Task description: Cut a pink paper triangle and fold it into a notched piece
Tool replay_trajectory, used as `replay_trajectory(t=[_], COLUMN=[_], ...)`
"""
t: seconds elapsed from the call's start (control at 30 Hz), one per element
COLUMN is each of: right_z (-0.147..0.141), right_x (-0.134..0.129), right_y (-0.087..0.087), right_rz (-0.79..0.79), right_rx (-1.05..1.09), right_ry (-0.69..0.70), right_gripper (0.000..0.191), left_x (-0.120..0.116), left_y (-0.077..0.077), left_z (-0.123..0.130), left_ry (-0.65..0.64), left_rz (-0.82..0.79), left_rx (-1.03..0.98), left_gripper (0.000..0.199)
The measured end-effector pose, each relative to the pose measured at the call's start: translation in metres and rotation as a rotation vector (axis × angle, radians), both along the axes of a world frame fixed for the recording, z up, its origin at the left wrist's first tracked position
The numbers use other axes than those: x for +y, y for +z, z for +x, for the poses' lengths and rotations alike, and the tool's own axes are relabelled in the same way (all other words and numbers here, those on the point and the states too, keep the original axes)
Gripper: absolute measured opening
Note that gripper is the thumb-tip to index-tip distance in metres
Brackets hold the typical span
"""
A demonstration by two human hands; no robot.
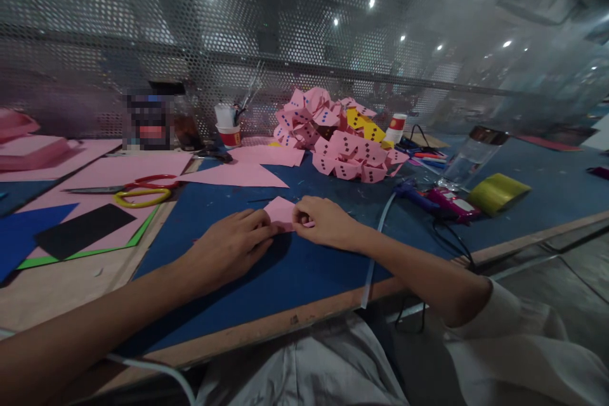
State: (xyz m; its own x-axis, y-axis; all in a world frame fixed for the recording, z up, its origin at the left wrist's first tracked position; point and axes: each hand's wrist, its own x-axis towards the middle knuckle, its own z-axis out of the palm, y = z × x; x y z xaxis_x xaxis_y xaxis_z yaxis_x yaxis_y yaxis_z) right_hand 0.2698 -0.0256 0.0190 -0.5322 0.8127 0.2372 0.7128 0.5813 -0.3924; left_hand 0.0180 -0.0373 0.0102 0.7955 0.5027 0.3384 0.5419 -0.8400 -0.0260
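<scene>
A small piece of pink paper (280, 210) lies on the blue table surface in front of me, its top edge coming to a point. My left hand (233, 242) rests on the table with its fingertips at the paper's left edge. Curled fingers of my right hand (323, 219) grip the paper's right edge, where a bit of pink shows below them. Behind it is a pile of folded pink paper pieces (349, 155) with dark square marks, a few yellow ones (365, 125) among them.
Red and yellow scissors (143, 196) lie on pink sheets at left, near a black rectangle (85, 230). At right are a purple and blue glue gun (450, 204), a yellow tape roll (497, 194) and a clear bottle (471, 158). Paper cups (229, 135) stand by the mesh screen.
</scene>
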Motion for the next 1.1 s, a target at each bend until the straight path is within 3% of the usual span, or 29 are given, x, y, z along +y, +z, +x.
replay_trajectory(t=[0.83, 1.1], right_z=[0.01, 0.015], right_x=[0.002, -0.003], right_y=[0.004, 0.016], right_rz=[-0.041, -0.116], right_rx=[-0.041, -0.069], right_ry=[-0.076, -0.101], right_gripper=[0.004, 0.004], left_x=[0.001, 0.0], left_y=[-0.001, 0.002], left_z=[-0.002, -0.002], left_ry=[-0.018, -0.014], left_rz=[-0.006, -0.044], left_rx=[-0.033, -0.051], left_gripper=[0.027, 0.03])
